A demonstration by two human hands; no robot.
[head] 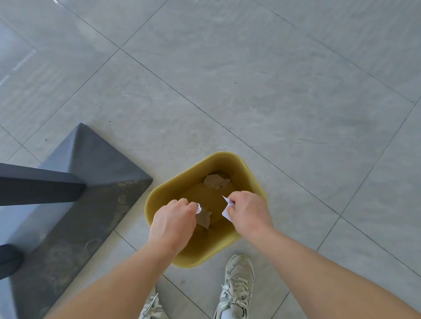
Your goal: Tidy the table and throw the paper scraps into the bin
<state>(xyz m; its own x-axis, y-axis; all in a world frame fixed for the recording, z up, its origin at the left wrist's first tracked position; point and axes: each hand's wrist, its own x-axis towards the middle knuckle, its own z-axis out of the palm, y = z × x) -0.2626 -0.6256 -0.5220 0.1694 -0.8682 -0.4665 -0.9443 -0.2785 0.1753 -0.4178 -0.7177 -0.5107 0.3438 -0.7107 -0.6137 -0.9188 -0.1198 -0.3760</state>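
A yellow bin [226, 158] stands on the floor just ahead of my feet. Both hands hover over its opening. My left hand [171, 223] is closed around a small white paper scrap [199, 208] that peeks out past the fingers. My right hand [249, 212] pinches a larger white paper scrap [227, 209] with a pointed corner. Inside the bin lie crumpled paper pieces: one at the far side [216, 181], another under my left hand [203, 219].
A dark grey table base [80, 199] with slanted legs sits on the floor to the left of the bin. My two sneakers [237, 287] stand behind the bin. Grey floor tiles [261, 75] stretch ahead and to the right.
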